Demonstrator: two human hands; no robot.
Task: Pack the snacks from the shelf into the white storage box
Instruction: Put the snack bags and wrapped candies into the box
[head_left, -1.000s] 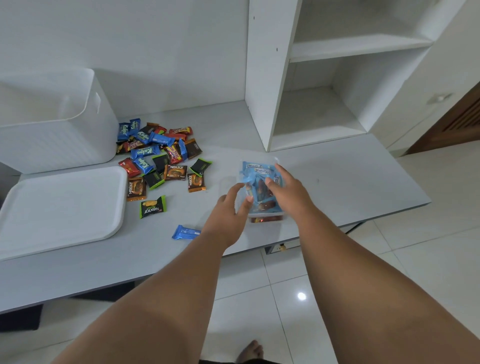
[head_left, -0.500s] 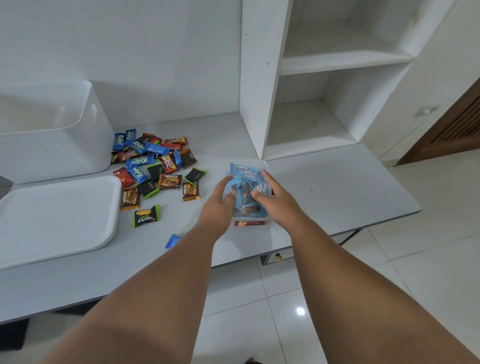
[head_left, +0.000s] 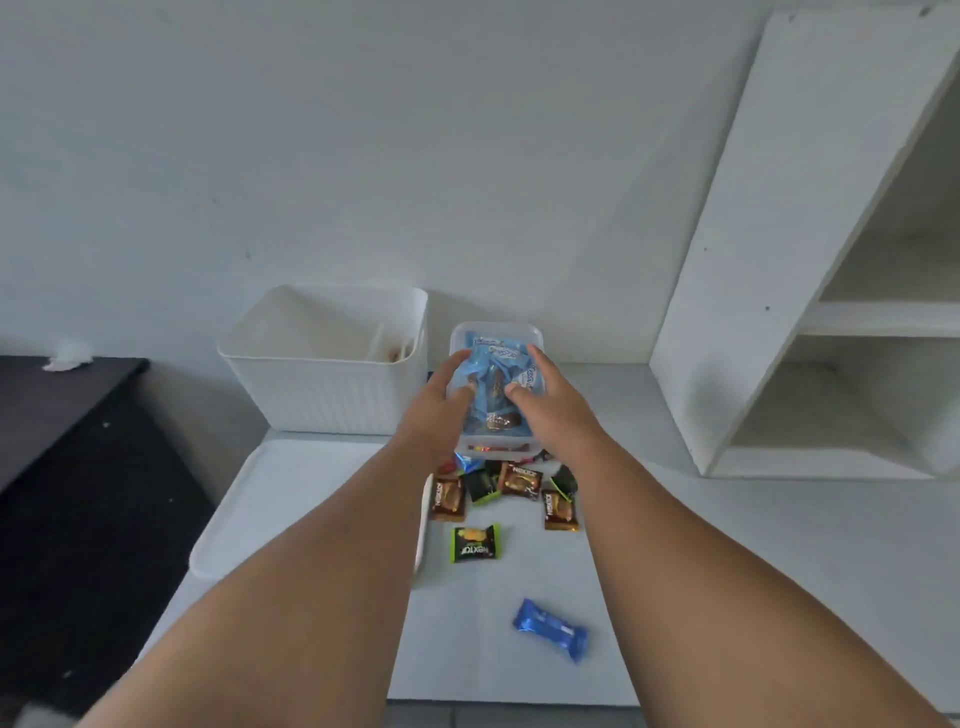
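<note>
**Snack tub now up beside the box**

Since the earlier frames we've carried the clear tub (head_left: 496, 332) off the table in front of the shelf; it now sits in the air just right of the white storage box (head_left: 322, 400), over the loose pile.

Left to right, all relative to the box:
- Far left of it: dark cabinet (head_left: 62, 415).
- In front of it: white lid (head_left: 280, 499), flat on the table (head_left: 727, 545), partly under our left forearm.
- Box itself upright, open, against the wall. We can't make out what's inside.
- Just right of it: left hand (head_left: 436, 410) wrapped on the tub's left side, right hand (head_left: 550, 410) on its right side, thumbs pressing on the blue packets (head_left: 491, 358) heaped in it. Both are grasping the tub.
- In front and right of the box, under the tub: brown packets (head_left: 448, 500), then a green-edged packet (head_left: 475, 544), and nearest us a blue bar (head_left: 550, 629), all on the table.
- Far right of the box: white shelf (head_left: 769, 260).
</note>
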